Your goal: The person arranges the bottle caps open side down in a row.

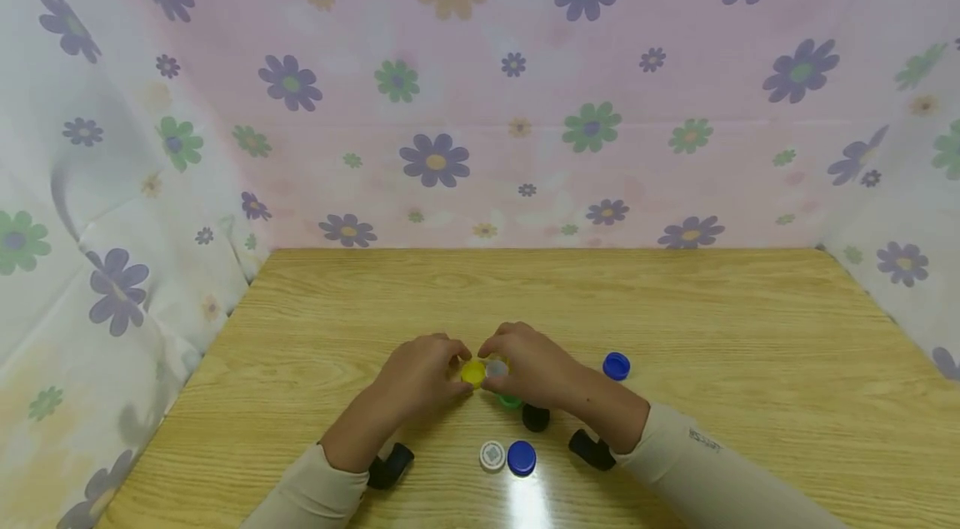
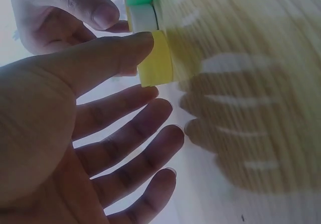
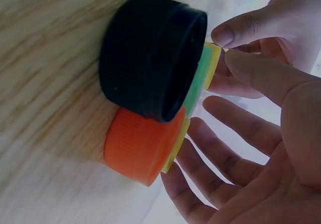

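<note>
My left hand (image 1: pixel 423 371) pinches a yellow bottle cap (image 1: pixel 473 374) between thumb and forefinger, low over the table; its other fingers spread out in the left wrist view. Close beside it, my right hand (image 1: pixel 528 362) holds a whitish cap (image 1: pixel 497 369) with thumb and forefinger on either side. A green cap (image 1: pixel 510 401) sits just in front of the whitish one, and a black cap (image 1: pixel 536 417) lies nearer. In the right wrist view an orange cap (image 3: pixel 143 146) stands beside the black cap (image 3: pixel 148 58), with a yellow edge showing behind it; my right hand hides the orange one from the head view.
On the wood-grain table (image 1: pixel 337 287), a white cap with a printed mark (image 1: pixel 492 456) and a blue cap (image 1: pixel 521 458) lie side by side at the front. Another blue cap (image 1: pixel 617 366) lies right of the right forearm. A flowered cloth (image 1: pixel 480 96) hangs behind.
</note>
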`<state>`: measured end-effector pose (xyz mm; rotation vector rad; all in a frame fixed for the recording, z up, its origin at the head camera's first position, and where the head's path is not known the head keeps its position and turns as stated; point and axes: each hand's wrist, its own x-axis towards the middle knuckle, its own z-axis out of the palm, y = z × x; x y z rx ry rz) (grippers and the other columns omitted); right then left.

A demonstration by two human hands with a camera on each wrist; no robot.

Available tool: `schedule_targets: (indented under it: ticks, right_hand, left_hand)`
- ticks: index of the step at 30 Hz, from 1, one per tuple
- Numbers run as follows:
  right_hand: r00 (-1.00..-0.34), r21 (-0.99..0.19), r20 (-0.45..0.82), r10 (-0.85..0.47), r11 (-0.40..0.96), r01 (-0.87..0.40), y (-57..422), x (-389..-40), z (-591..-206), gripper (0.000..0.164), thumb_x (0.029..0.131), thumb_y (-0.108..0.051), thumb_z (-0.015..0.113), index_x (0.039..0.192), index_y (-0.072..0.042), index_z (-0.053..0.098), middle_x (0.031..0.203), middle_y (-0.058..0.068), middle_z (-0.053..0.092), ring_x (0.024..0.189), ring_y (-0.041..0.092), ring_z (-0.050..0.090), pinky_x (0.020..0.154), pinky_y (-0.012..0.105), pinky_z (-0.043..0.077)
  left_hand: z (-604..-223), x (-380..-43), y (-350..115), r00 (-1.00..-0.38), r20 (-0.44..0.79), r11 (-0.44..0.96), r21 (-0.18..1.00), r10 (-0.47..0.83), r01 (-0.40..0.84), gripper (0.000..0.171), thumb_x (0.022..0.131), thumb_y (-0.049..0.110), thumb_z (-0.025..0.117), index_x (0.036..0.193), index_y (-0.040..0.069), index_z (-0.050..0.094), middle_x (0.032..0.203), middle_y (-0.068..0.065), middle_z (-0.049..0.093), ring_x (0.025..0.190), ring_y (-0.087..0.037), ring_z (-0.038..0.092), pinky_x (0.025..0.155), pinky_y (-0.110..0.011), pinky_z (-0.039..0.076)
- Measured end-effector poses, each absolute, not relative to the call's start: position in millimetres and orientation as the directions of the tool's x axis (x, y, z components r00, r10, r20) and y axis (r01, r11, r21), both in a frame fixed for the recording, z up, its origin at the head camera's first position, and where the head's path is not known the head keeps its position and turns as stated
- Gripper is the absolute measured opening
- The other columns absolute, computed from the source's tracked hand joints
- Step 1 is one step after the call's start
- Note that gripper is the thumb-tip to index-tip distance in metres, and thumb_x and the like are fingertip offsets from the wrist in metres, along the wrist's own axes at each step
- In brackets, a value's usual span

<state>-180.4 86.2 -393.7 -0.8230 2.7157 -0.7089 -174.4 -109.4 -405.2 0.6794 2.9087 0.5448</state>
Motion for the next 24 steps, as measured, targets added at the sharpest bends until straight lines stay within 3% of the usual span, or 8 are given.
schedule_targets:
  ticks: [7,24]
  right_hand:
    - [-0.805,-0.466,-0.082,-0.588,0.737,-0.490,82.2,-185.7,-398.1,0.033,0.085,-0.025,0.080,0.113,-0.009,0.074,0.106,0.004,0.068,0.096,0.017,0.058,0.083,0.035,0.052]
    - [-0.814,-0.429,-0.064,-0.577,0.752,-0.500,79.8,-188.3,-402.9,0.025,0.085,-0.022,0.080,0.107,-0.012,0.076,0.099,0.000,0.067,0.090,0.015,0.055,0.077,0.031,0.050]
  left_hand:
    - [-406.3,-172.2,-108.8,-0.892,0.006,0.827,0.372,0.452,0.421,0.028,0.081,0.025,0.084,0.103,0.009,0.077,0.087,0.002,0.067,0.075,-0.009,0.055,0.067,-0.026,0.047]
    - [-407.0,-171.4,-107.5,-0.892,0.032,0.820,0.380,0.450,0.427,0.024,0.082,0.022,0.083,0.101,0.010,0.077,0.084,0.002,0.065,0.074,-0.009,0.053,0.067,-0.027,0.045]
